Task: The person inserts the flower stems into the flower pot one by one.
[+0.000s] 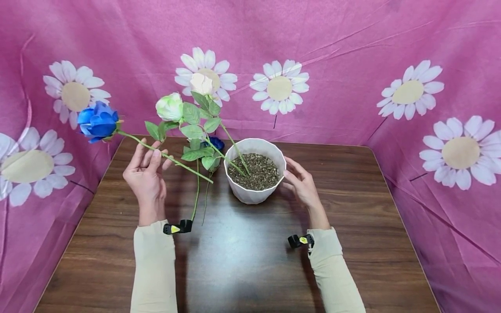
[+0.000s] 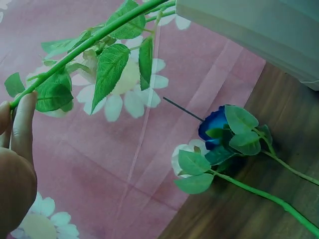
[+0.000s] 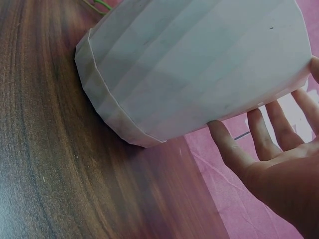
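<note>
My left hand [image 1: 148,174] pinches the green stem of a blue rose [image 1: 98,121], held tilted over the table's left side with its bloom to the left and its cut end toward the pot. In the left wrist view, thumb and fingers meet on the stem [image 2: 75,54]. A white faceted flowerpot [image 1: 252,196] holds dark, crumbly soil [image 1: 258,174]. Two roses stand in it and lean left, one pale pink-white [image 1: 201,84], one white-green [image 1: 170,107]. My right hand [image 1: 301,184] touches the pot's right side with spread fingers, thumb near the rim.
Behind the stems, another blue rose [image 2: 215,130] and a white rose [image 2: 192,157] lie on the wooden table [image 1: 250,261], left of the pot. A pink cloth [image 1: 332,100] printed with large daisies hangs around the table's back and sides.
</note>
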The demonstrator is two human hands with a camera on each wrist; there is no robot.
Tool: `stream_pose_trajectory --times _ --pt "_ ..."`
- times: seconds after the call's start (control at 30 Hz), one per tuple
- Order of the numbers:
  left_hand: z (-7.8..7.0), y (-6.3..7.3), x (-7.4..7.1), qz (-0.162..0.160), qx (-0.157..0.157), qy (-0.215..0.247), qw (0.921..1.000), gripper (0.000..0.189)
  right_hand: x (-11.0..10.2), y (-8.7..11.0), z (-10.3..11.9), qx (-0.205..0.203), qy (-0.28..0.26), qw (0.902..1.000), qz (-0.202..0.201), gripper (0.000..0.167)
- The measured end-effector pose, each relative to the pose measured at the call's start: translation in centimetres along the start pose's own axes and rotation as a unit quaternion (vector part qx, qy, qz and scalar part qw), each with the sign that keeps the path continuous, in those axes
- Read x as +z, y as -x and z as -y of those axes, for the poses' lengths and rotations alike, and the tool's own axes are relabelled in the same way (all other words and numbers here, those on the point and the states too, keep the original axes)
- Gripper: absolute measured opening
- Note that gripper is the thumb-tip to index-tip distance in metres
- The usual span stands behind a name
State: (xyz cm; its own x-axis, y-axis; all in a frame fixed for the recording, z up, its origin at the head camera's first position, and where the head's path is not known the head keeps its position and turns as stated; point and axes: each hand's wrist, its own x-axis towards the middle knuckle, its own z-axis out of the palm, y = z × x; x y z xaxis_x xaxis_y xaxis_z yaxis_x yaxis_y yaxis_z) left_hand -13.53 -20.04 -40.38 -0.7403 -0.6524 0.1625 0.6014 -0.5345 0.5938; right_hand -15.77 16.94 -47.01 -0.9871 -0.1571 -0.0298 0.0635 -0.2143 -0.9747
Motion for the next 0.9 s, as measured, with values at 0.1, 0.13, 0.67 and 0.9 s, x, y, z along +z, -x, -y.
stream_pose_trajectory --times 0.1,0.13,0.67,0.9 --pt "-0.1 -0.2 0.5 0.001 0.006 0.012 0.9999 0.046 -0.1 0.0 -0.1 0.0 0.001 1.0 0.0 0.052" --pt "-0.2 -0.3 0.7 0.004 0.012 0.009 0.9999 0.047 -0.1 0.0 -0.1 0.0 0.002 1.0 0.001 0.052" --pt "-0.3 -0.1 5.6 0.049 0.025 0.07 0.9961 0.045 -0.2 -0.1 0.0 0.002 0.007 1.0 0.004 0.053" --pt "1.2 0.5 7.1 0.102 0.021 0.044 0.9936 0.042 -0.3 -0.2 -0.1 -0.001 0.004 0.9999 0.01 0.052"
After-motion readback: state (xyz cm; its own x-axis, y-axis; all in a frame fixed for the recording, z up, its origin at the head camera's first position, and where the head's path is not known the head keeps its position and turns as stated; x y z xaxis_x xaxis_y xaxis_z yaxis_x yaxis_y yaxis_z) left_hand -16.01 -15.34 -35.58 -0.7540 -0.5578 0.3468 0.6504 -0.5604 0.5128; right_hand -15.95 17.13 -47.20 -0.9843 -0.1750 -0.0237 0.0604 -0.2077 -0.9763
